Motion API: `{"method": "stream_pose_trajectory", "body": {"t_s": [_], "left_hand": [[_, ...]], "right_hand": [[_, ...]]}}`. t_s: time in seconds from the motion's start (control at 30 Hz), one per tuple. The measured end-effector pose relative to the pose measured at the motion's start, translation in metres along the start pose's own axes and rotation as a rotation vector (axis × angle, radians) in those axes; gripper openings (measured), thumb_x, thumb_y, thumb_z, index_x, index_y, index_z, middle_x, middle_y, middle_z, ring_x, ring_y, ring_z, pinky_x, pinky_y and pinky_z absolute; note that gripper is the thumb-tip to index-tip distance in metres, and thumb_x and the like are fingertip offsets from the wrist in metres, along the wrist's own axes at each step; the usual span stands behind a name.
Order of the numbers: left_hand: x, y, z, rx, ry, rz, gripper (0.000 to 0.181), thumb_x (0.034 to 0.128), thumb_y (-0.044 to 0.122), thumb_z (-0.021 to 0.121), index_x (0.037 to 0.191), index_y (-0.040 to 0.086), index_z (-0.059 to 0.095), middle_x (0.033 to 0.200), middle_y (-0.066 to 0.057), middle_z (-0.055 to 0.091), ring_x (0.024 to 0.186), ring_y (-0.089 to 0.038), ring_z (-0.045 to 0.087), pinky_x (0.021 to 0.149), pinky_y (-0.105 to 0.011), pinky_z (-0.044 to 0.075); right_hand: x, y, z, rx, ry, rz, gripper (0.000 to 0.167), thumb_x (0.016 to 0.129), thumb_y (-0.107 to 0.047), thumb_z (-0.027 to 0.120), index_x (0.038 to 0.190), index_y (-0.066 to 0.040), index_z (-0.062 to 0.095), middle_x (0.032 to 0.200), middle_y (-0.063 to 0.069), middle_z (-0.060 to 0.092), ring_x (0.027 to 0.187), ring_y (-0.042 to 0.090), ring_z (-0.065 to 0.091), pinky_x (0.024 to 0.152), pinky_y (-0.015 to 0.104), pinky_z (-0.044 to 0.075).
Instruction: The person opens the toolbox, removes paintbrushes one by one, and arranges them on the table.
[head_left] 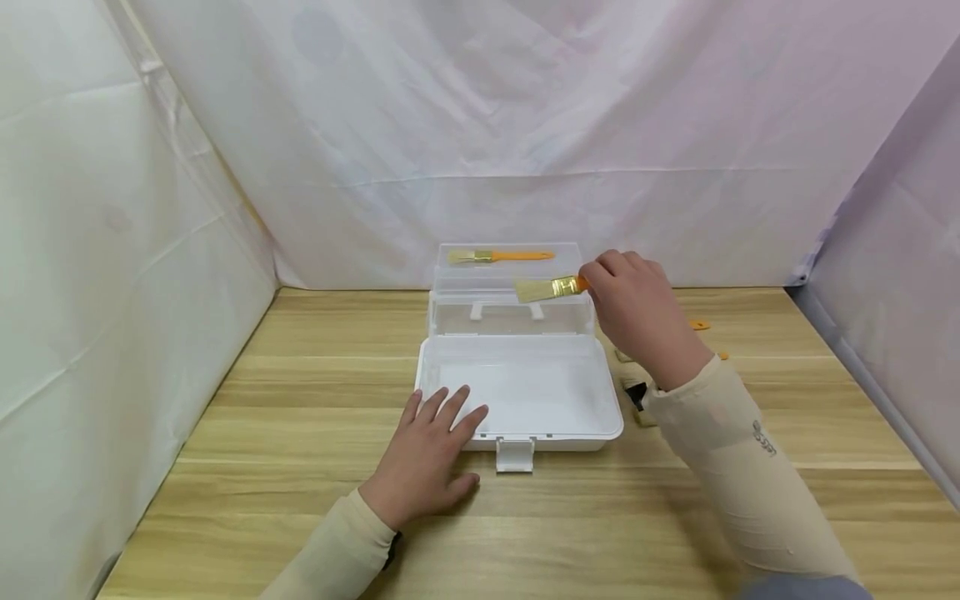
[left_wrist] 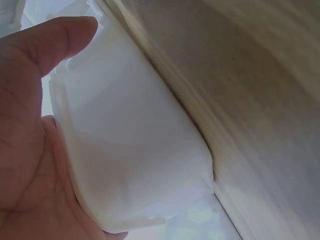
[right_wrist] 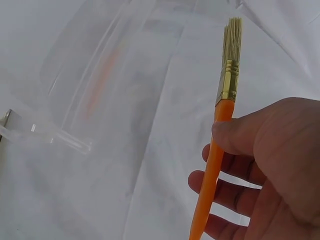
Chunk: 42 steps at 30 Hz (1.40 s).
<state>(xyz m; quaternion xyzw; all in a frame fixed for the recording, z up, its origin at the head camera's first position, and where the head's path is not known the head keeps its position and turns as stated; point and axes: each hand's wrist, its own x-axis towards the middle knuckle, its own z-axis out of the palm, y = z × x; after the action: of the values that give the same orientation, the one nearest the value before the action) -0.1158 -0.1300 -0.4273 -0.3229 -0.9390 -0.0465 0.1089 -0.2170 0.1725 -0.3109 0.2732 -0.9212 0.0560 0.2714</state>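
Note:
My right hand (head_left: 633, 308) holds a paintbrush (head_left: 551, 289) in the air over the right side of the raised lid, bristles pointing left. In the right wrist view, thumb and fingers grip its orange handle (right_wrist: 209, 180) below the gold ferrule. A white plastic box (head_left: 517, 392) stands on the table with its clear lid (head_left: 510, 317) raised behind it. Across the box's front left rim my left hand (head_left: 427, 454) rests, fingers spread; the left wrist view shows the palm beside the box's wall (left_wrist: 130, 135). Up in the lid lies a second orange-handled paintbrush (head_left: 498, 257).
Several more brushes, partly hidden by the right forearm, lie right of the box, one with a black ferrule (head_left: 636, 395) and an orange handle tip (head_left: 700, 325) showing. A latch (head_left: 515, 456) hangs at the box's front. White cloth (head_left: 510, 125) encloses the wooden table (head_left: 315, 400).

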Motion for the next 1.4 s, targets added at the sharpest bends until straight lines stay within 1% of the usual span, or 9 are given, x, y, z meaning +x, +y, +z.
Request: {"method": "stream_pose_trajectory", "body": {"t_s": [0.17, 0.3, 0.37, 0.57, 0.77, 0.9, 1.13, 1.3, 1.4], "left_hand": [[0.000, 0.000, 0.000, 0.000, 0.001, 0.005, 0.082, 0.0730, 0.050, 0.076, 0.144, 0.020, 0.051, 0.151, -0.014, 0.043, 0.132, -0.038, 0.045, 0.108, -0.064, 0.028], [0.000, 0.000, 0.000, -0.004, 0.007, 0.007, 0.081, 0.0731, 0.050, 0.076, 0.144, 0.020, 0.051, 0.151, -0.013, 0.043, 0.132, -0.038, 0.045, 0.108, -0.064, 0.028], [0.000, 0.000, 0.000, -0.007, 0.007, 0.006, 0.081, 0.0732, 0.049, 0.076, 0.144, 0.020, 0.051, 0.151, -0.013, 0.043, 0.132, -0.038, 0.045, 0.108, -0.064, 0.028], [0.000, 0.001, 0.000, -0.008, 0.000, 0.004, 0.081, 0.0732, 0.050, 0.076, 0.144, 0.020, 0.050, 0.151, -0.014, 0.043, 0.132, -0.039, 0.044, 0.108, -0.064, 0.027], [0.000, 0.000, 0.001, -0.008, 0.006, 0.004, 0.082, 0.0728, 0.050, 0.077, 0.144, 0.020, 0.050, 0.151, -0.014, 0.043, 0.132, -0.039, 0.044, 0.108, -0.064, 0.027], [0.000, 0.000, 0.002, -0.005, 0.008, 0.003, 0.082, 0.0726, 0.050, 0.077, 0.144, 0.020, 0.051, 0.151, -0.014, 0.043, 0.132, -0.039, 0.045, 0.108, -0.064, 0.028], [0.000, 0.000, 0.001, -0.015, 0.005, 0.004, 0.082, 0.0730, 0.049, 0.077, 0.144, 0.020, 0.050, 0.151, -0.014, 0.043, 0.132, -0.039, 0.044, 0.108, -0.064, 0.027], [-0.001, 0.000, 0.001, -0.009, 0.003, 0.000, 0.082, 0.0726, 0.050, 0.077, 0.144, 0.019, 0.051, 0.151, -0.014, 0.043, 0.132, -0.039, 0.045, 0.108, -0.064, 0.028], [0.000, 0.000, 0.001, -0.008, 0.005, -0.001, 0.082, 0.0723, 0.049, 0.077, 0.144, 0.019, 0.051, 0.150, -0.014, 0.043, 0.132, -0.039, 0.045, 0.107, -0.064, 0.028]], "right_hand": [[-0.016, -0.001, -0.005, -0.017, -0.032, 0.003, 0.015, 0.088, 0.003, 0.068, 0.100, -0.006, 0.064, 0.098, 0.012, 0.062, 0.091, 0.036, 0.058, 0.078, 0.051, 0.046], [-0.026, -0.002, -0.011, -0.009, -0.045, 0.018, 0.019, 0.087, 0.004, 0.069, 0.104, -0.004, 0.064, 0.100, 0.013, 0.061, 0.093, 0.037, 0.057, 0.081, 0.052, 0.046], [-0.030, -0.003, -0.013, -0.002, -0.037, 0.024, 0.021, 0.085, 0.005, 0.069, 0.103, -0.003, 0.064, 0.099, 0.013, 0.061, 0.093, 0.037, 0.057, 0.080, 0.052, 0.046], [-0.043, -0.003, -0.018, 0.013, -0.001, 0.011, 0.019, 0.082, 0.010, 0.068, 0.094, -0.004, 0.065, 0.092, 0.012, 0.062, 0.090, 0.037, 0.058, 0.080, 0.049, 0.047], [-0.054, 0.003, -0.021, 0.034, 0.009, 0.007, 0.019, 0.082, 0.011, 0.069, 0.094, -0.004, 0.066, 0.090, 0.010, 0.063, 0.087, 0.034, 0.060, 0.075, 0.047, 0.050], [-0.059, 0.004, -0.024, 0.036, 0.016, 0.013, 0.018, 0.082, 0.010, 0.070, 0.093, -0.004, 0.066, 0.092, 0.011, 0.063, 0.090, 0.035, 0.060, 0.074, 0.048, 0.049], [-0.073, 0.007, -0.025, 0.017, 0.021, 0.009, 0.022, 0.078, 0.011, 0.073, 0.094, -0.005, 0.067, 0.090, 0.010, 0.063, 0.082, 0.034, 0.060, 0.068, 0.048, 0.049], [-0.087, 0.008, -0.024, 0.005, 0.008, 0.027, 0.023, 0.077, 0.009, 0.074, 0.094, -0.004, 0.067, 0.092, 0.011, 0.064, 0.084, 0.035, 0.062, 0.062, 0.050, 0.049], [-0.097, 0.008, -0.023, -0.004, -0.015, 0.030, 0.024, 0.075, 0.009, 0.075, 0.094, -0.004, 0.067, 0.092, 0.012, 0.064, 0.085, 0.036, 0.062, 0.061, 0.051, 0.049]]}}
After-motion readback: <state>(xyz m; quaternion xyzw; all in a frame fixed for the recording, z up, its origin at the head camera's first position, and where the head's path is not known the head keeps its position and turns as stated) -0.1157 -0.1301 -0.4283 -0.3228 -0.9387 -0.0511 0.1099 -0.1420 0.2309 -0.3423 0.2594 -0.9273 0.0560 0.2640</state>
